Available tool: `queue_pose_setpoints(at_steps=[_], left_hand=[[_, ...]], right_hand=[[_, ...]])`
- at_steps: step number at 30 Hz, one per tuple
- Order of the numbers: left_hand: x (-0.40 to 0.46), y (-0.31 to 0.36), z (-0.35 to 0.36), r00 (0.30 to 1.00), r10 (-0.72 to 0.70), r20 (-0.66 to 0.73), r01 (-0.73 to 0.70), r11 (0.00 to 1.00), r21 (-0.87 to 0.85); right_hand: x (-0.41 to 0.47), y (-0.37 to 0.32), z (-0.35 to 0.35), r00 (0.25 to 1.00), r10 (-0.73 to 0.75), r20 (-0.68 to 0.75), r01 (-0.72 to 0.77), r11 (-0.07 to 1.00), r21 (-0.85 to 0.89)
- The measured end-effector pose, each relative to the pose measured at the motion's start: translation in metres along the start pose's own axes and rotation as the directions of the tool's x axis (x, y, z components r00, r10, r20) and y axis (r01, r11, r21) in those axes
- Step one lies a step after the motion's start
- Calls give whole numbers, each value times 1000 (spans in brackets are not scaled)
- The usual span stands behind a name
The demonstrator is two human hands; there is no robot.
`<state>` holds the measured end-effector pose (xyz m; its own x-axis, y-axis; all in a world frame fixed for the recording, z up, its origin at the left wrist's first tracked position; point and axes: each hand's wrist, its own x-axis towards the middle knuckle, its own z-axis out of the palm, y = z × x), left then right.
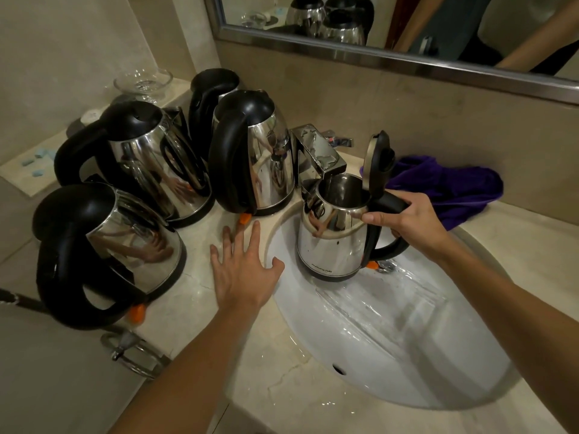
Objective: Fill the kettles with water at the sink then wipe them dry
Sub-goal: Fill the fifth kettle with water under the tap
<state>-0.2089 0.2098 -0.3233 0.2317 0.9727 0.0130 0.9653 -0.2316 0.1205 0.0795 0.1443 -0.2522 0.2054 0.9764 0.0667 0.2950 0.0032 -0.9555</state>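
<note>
My right hand [407, 222] grips the black handle of a steel kettle [332, 242] with its lid flipped up. The kettle hangs in the white sink [407, 355], its mouth just below the chrome faucet [316, 151]. No running water can be made out. My left hand [244, 270] lies flat with spread fingers on the beige counter at the sink's left rim. Several shut steel kettles stand on the counter to the left: one near the faucet [253, 158], one behind it [210, 89], one at mid left [147, 158] and one at the front left [106, 255].
A purple cloth [451, 186] lies crumpled on the counter right of the faucet. A glass bowl [144, 79] and small blue pieces [37, 161] sit at the back left. A mirror [407, 20] hangs above. A towel ring [134, 352] is fixed below the counter's front left edge.
</note>
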Motion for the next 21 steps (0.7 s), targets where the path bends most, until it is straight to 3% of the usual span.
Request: queue_pose_setpoints(at_steps=[21], left_hand=[[1, 2, -2, 1000, -10, 28, 8, 998, 61]], right_hand=[[5, 6, -3, 1000, 20, 8, -20, 999, -30]])
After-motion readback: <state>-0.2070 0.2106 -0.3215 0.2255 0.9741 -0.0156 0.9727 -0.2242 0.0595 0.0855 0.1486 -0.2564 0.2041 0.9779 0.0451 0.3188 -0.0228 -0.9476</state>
